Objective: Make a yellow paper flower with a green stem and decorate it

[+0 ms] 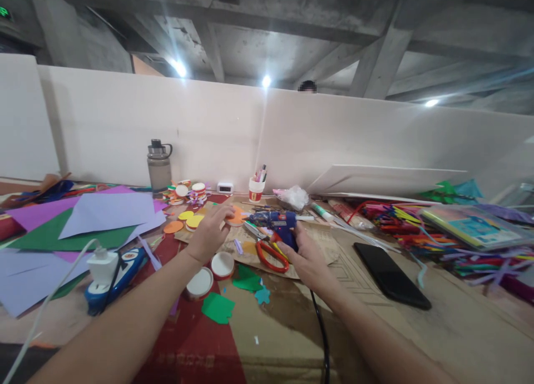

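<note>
You hold a blue gun (275, 220), which lies nearly level in the air and points left. Just beside its left end, you hold a thin orange disc (237, 217).

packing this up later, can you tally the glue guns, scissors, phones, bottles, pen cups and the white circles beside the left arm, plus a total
Glue gun: 1, in the right hand
Scissors: 1
Phone: 1
Bottle: 1
Pen cup: 1
White circles: 2
Total: 7
</note>
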The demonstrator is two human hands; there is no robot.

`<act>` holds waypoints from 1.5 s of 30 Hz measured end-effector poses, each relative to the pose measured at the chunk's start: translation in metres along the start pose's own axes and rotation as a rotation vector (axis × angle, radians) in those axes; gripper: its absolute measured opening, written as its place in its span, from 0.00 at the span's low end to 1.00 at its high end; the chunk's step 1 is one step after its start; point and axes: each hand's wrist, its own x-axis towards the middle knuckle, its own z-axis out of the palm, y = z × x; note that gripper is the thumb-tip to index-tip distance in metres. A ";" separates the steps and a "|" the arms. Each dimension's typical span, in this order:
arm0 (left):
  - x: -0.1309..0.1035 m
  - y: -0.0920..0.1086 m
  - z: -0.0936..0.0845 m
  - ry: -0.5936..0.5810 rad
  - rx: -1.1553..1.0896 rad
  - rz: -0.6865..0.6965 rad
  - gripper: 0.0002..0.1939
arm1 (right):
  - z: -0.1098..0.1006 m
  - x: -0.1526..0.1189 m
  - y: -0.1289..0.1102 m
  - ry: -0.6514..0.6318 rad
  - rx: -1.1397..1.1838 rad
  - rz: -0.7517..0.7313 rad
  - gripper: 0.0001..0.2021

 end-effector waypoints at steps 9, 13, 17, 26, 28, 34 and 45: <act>0.000 0.000 0.000 -0.013 0.007 -0.015 0.15 | 0.001 0.000 0.004 0.013 -0.028 0.004 0.26; -0.001 0.000 0.000 -0.018 0.006 -0.025 0.15 | 0.001 0.000 0.004 0.015 -0.044 0.013 0.27; -0.001 0.000 0.001 -0.025 0.009 -0.032 0.15 | 0.001 0.000 0.002 0.014 -0.035 0.027 0.26; 0.000 0.001 0.000 -0.016 -0.002 -0.034 0.16 | 0.002 0.000 0.008 0.019 -0.032 0.032 0.27; -0.001 0.001 0.000 -0.012 -0.004 -0.030 0.16 | 0.002 0.000 0.008 0.021 -0.042 0.027 0.27; -0.001 -0.001 0.001 -0.012 0.002 -0.026 0.16 | 0.002 0.000 0.006 0.020 -0.046 0.018 0.27; 0.000 0.001 -0.001 -0.017 0.015 -0.027 0.16 | 0.001 -0.001 0.005 0.001 -0.069 -0.031 0.26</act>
